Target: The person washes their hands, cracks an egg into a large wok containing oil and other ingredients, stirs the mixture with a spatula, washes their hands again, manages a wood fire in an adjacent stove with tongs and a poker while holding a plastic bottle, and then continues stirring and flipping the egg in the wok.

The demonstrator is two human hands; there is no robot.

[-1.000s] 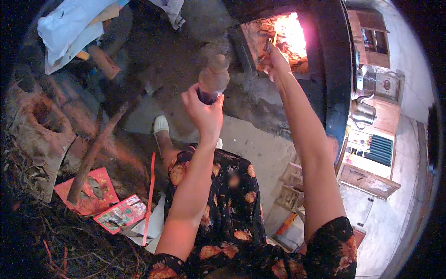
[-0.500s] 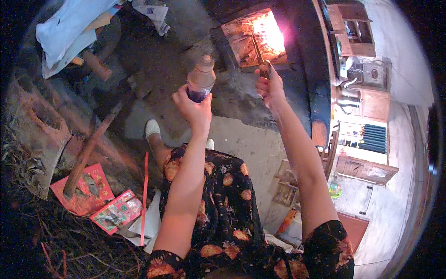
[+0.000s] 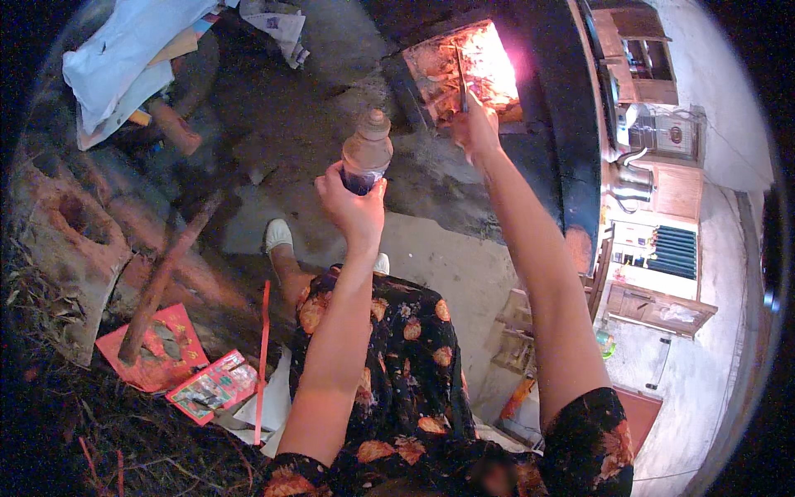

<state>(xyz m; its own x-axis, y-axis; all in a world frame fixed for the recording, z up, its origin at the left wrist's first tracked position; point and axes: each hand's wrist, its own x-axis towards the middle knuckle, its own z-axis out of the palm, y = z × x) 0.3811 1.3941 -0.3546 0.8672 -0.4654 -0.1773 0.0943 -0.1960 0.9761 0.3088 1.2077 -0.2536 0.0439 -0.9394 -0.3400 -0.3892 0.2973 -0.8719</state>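
Observation:
My left hand (image 3: 354, 207) is closed around the lower part of a capped plastic bottle (image 3: 368, 153), held upright over the floor in front of the stove. The bottle's upper half is pale and cloudy, with a dark band near my fingers. Out at the glowing stove opening (image 3: 489, 62), my right hand (image 3: 479, 128) grips a thin, dark, stick-like tool (image 3: 461, 70). The tool's far end reaches into the opening, over embers and flame. Whether it is wood or metal, I cannot tell.
Firewood logs (image 3: 170, 273) and red printed boxes (image 3: 217, 385) lie at the left, beside dry twigs (image 3: 157, 447). Crumpled white sacking (image 3: 124, 62) sits at the upper left. A metal kettle (image 3: 633, 178) stands on the stove's right side.
My right hand has moved farther toward the fire, pushing the tool deeper into the opening. The bottle stays in my left hand. The whole view has shifted slightly.

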